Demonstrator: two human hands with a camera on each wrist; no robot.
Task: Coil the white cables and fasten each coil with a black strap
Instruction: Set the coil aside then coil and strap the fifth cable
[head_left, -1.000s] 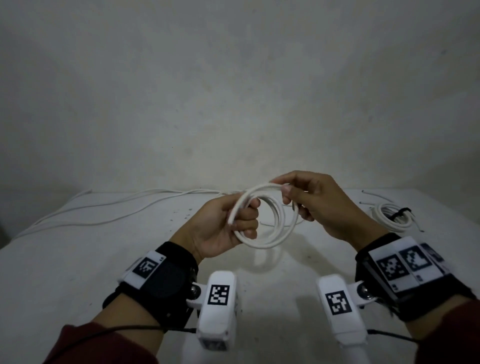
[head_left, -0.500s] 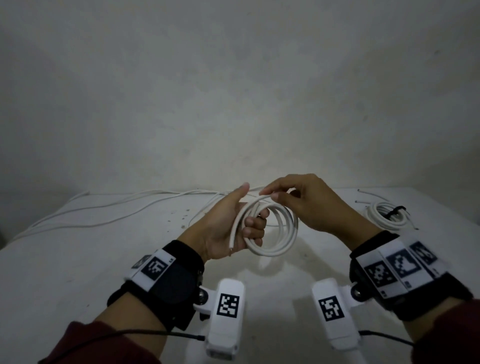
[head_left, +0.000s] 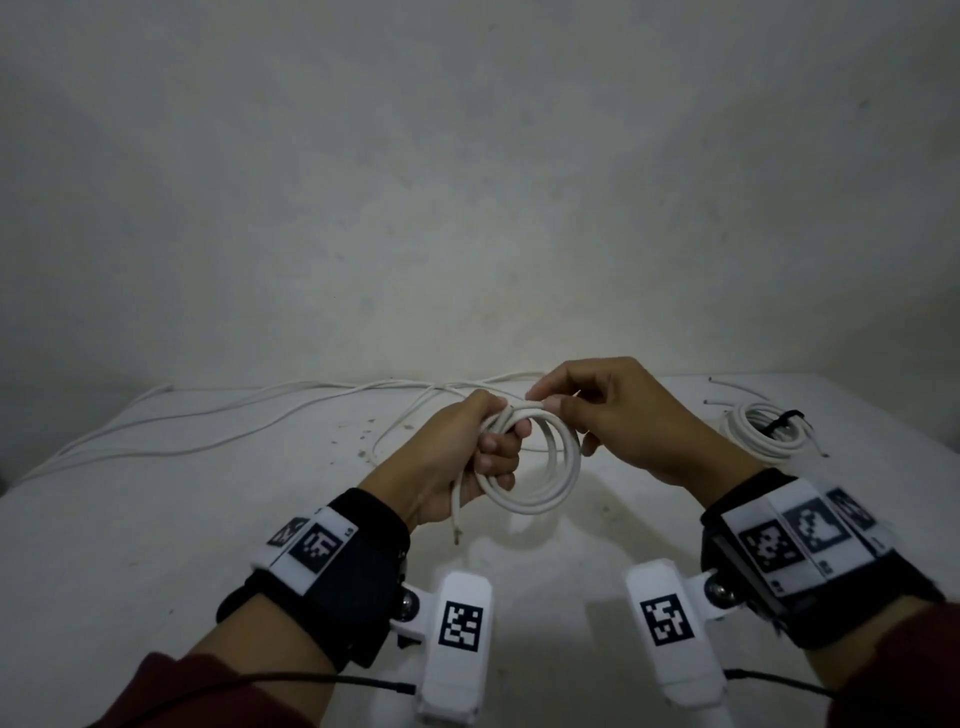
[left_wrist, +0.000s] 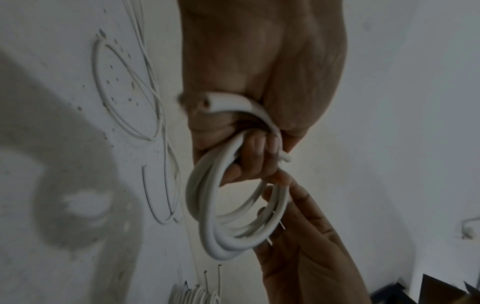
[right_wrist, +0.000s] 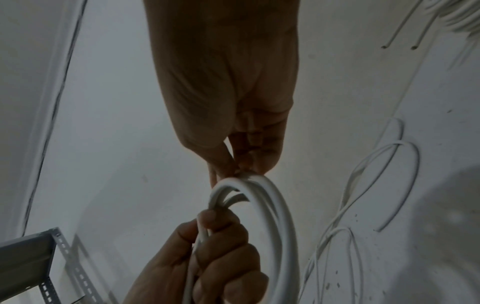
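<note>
A white cable coil (head_left: 545, 467) of a few loops hangs above the table between both hands. My left hand (head_left: 467, 457) grips its left side with the fingers curled through the loops (left_wrist: 228, 226); a loose cable end (head_left: 456, 519) sticks down below the palm. My right hand (head_left: 602, 415) pinches the top of the coil (right_wrist: 262, 185) between thumb and fingertips. A finished coil (head_left: 758, 431) bound with a black strap (head_left: 782, 420) lies on the table at the far right.
Several loose white cables (head_left: 249, 415) run across the back left of the white table (head_left: 156, 545). A plain wall stands right behind the table. A grey perforated metal bracket (right_wrist: 39, 257) shows in the right wrist view.
The coil has sunk a little and tightened. My left fingers have curled closed round its left side, and my right hand has shifted to pinch the coil's top.
</note>
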